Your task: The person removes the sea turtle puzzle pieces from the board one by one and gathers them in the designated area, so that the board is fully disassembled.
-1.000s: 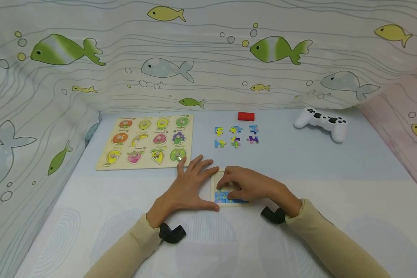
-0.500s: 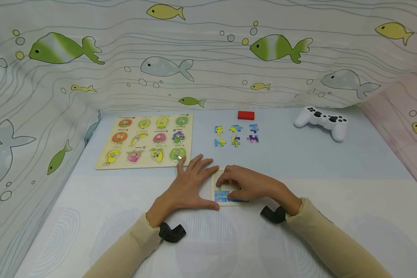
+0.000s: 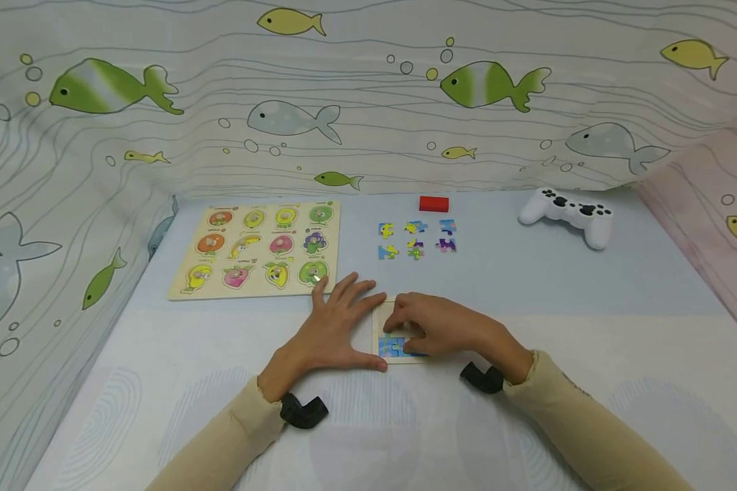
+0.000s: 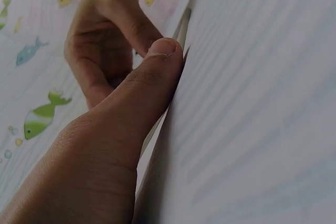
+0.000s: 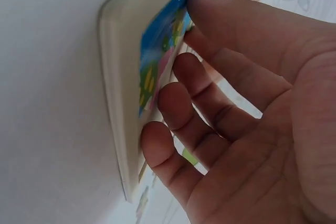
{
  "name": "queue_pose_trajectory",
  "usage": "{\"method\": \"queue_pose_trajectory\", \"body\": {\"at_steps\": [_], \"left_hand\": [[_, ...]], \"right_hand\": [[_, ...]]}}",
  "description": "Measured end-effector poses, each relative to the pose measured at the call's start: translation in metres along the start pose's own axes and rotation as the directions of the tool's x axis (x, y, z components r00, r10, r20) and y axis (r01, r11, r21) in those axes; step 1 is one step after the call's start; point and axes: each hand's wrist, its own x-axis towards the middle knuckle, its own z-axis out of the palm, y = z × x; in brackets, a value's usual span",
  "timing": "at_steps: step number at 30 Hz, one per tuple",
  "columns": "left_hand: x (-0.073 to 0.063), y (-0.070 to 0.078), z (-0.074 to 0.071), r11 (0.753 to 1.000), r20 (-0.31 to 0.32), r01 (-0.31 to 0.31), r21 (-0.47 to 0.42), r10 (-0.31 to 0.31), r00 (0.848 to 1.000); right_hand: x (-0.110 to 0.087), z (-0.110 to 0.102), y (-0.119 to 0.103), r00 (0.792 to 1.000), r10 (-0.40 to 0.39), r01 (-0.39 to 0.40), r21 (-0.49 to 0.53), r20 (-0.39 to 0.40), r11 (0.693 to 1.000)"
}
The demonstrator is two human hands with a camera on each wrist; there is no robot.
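A small wooden puzzle tray [image 3: 379, 314] lies before me with blue jigsaw pieces [image 3: 388, 348] along its near side. My left hand [image 3: 331, 335] is spread flat beside it, fingertips and thumb at its left edge. Over the tray, my right hand [image 3: 445, 324] curls its thumb and index finger at a puzzle piece, which they partly cover. In the right wrist view the thumb touches a blue puzzle piece [image 5: 157, 30], and the other fingertips rest along the tray. The left wrist view has my left thumb [image 4: 152, 74] against the tray's thin edge.
Several loose jigsaw pieces [image 3: 415, 249] lie in two rows beyond the tray. A wooden fruit puzzle board [image 3: 264, 264] lies at the left, close to my left fingertips. Behind stand a red block [image 3: 434, 204] and, at right, a white game controller [image 3: 568, 213].
Both hands stay in nearly the same place at the tray. The right thumb and index finger shift only very slightly over the pieces.
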Motion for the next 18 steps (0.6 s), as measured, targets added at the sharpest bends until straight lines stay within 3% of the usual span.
{"method": "queue_pose_trajectory", "body": {"at_steps": [18], "left_hand": [[0.0004,-0.0007,0.0007,1.0,0.013,0.013,-0.024,-0.013,1.0]], "right_hand": [[0.0047,0.0098,0.0091,0.999,0.001,0.003,0.103,-0.038,0.995]]}}
